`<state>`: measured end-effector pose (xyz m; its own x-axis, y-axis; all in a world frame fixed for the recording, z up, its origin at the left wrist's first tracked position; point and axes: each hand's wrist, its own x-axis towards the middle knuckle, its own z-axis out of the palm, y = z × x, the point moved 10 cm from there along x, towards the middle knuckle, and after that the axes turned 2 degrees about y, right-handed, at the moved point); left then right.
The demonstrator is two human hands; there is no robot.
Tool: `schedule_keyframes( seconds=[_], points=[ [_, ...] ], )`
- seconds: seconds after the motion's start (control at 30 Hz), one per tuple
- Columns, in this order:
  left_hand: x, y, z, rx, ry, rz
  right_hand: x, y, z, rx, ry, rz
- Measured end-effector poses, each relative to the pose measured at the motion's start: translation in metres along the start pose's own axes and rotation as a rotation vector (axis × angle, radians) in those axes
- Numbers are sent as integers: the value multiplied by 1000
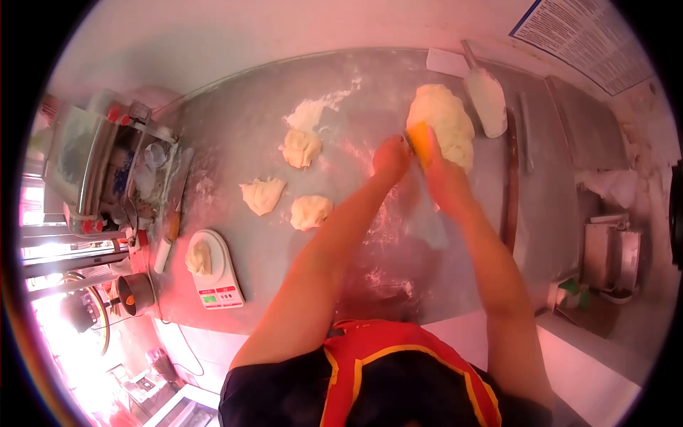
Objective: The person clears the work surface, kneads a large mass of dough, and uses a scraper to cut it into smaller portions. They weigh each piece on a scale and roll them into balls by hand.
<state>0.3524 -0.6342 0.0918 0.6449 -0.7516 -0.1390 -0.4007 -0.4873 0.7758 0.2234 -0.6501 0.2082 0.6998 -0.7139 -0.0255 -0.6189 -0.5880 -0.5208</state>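
Observation:
A large pale mass of dough (445, 114) lies at the back right of the metal table (284, 277). My right hand (448, 185) is closed round an orange dough scraper (421, 144), held against the dough's near left side. Close beside the scraper is my left hand (391, 159), its fingers curled in; whatever they hold, if anything, is hidden. To the left lie three smaller dough pieces: one at the back (301, 148), one at the left (262, 196) and one nearer me (311, 212). Another dough piece (200, 257) rests on a white digital scale (222, 283).
A flour scoop (486, 103) and a white card (448, 62) lie beyond the dough. Right of it runs a brown rolling pin (512, 185). Loose flour (309, 112) dusts the tabletop. Long-handled tools (174, 213) and a rack of containers (107, 164) stand at the left edge.

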Motion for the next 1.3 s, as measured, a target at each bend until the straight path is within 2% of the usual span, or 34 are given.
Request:
schedule_keyframes(
  seconds=[0.07,0.17,0.27,0.37,0.4,0.47,0.5,0.63,0.73,0.83,0.87,0.93,0.97,1.07,1.13,1.2,1.23,1.27,1.3],
  points=[
    [4,-3,5,28,54,27,3,-2,6,27,63,-126],
    [9,-11,5,22,54,-75,12,-2,21,21,93,-151],
    [3,-5,-1,30,-12,-80,19,-3,31,-13,148,-186],
    [-15,-22,-24,-285,182,129,23,-7,25,-222,-44,114],
    [-33,-30,-52,-358,192,115,18,-25,17,-161,-12,2],
    [-80,-36,-128,-493,222,94,20,0,31,-130,-25,-41],
    [-101,-56,-167,-403,322,83,31,32,51,-181,-55,31],
    [-201,-131,-339,-51,709,-75,40,31,56,-220,28,-81],
    [-267,-169,-422,315,953,100,41,37,56,-224,24,-87],
    [-284,-242,-425,537,652,-336,50,44,61,-194,44,-90],
    [-291,-242,-416,584,704,-198,62,71,76,-124,55,-99],
    [-305,-238,-387,667,797,102,54,84,72,-58,76,-85],
    [-301,-257,-380,559,709,-15,37,76,62,-63,79,-62],
    [-292,-253,-377,642,720,-101,-14,12,10,-87,87,-10],
    [-288,-255,-383,666,756,6,-39,5,-12,19,123,66],
    [-280,-268,-392,666,749,97,-90,26,-30,236,188,184],
    [-280,-270,-397,698,784,154,-111,58,-30,324,246,150],
    [-273,-296,-411,552,761,33,-130,99,-27,413,306,112],
    [-267,-323,-422,407,731,-87,-153,129,-27,365,329,210]
  ],
)
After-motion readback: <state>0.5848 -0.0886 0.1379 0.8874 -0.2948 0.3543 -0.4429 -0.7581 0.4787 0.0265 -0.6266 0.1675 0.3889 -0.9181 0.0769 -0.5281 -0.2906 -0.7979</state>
